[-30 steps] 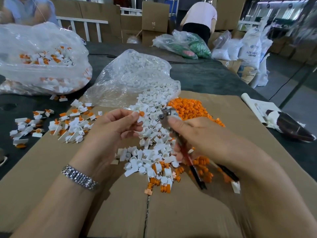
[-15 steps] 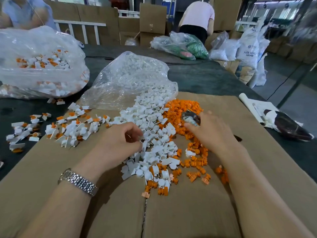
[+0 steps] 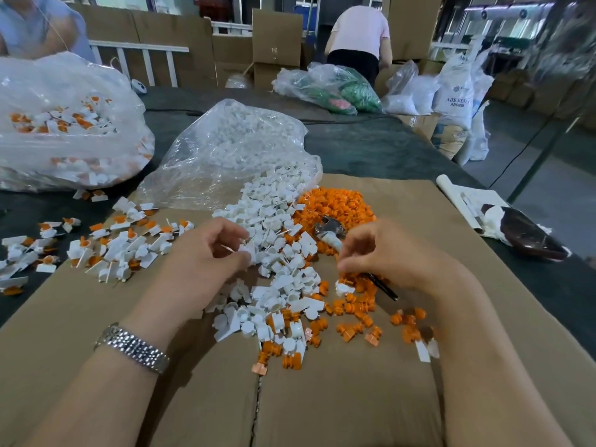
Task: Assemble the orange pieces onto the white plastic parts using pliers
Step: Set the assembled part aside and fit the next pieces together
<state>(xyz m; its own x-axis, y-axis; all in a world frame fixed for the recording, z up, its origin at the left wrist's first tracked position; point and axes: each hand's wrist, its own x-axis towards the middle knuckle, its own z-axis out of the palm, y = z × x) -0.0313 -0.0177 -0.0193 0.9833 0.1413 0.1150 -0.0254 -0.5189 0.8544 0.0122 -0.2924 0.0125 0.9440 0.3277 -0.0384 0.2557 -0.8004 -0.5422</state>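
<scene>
Hands first: left hand [image 3: 206, 253] has thumb + fingers curled in, pinching one white plastic part [image 3: 246, 251] at the left edge of the white pile [image 3: 274, 253]. Right hand [image 3: 387, 253] is curled round the pliers [image 3: 329, 232], fingertips down among loose orange pieces [image 3: 354, 285]. Pliers' long axis runs diagonal: metal head pokes out past the fingers, pointing up-left/away from the person, over the orange heap [image 3: 335, 201]; dark handle tip [image 3: 383, 287] sticks out near side of the hand, pointing down-right. Can't tell if the pliers' jaws grip anything. Metal watch band [image 3: 132, 348] on left wrist.

White + orange piles lie side by side on a brown cardboard sheet [image 3: 338, 398] covering the surface, mixed at the near end. Left of them, a scatter of white parts w/ orange fitted [image 3: 119, 243]. Behind: clear bag of white parts [image 3: 232, 150], mouth spilling into the pile; far left, a bigger bag w/ white-and-orange parts [image 3: 64, 124]
</scene>
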